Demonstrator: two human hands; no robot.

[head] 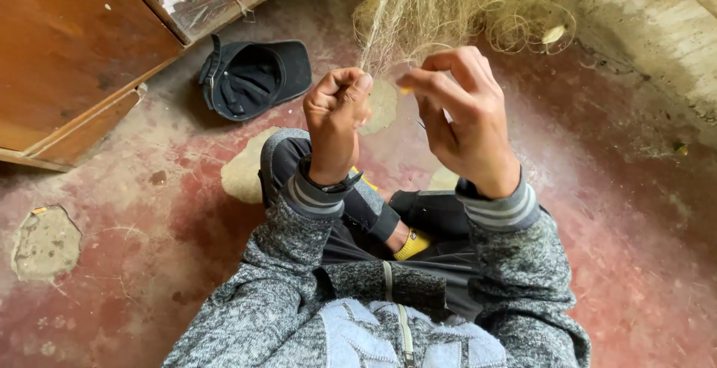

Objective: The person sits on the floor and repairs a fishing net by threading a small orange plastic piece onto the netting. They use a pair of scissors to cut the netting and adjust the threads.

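Left hand (336,118): fist closed, thumb and fingers pinched on strands of the pale fishing net (433,6).
Right hand (459,110): fingers curled, pinching the net's threads and a small yellow piece, just beside the left hand.
Net: bunched above both hands, hanging down to them over the floor.
Black cap (254,77): upside down on the worn red floor (635,211), near a wooden cabinet (71,47).
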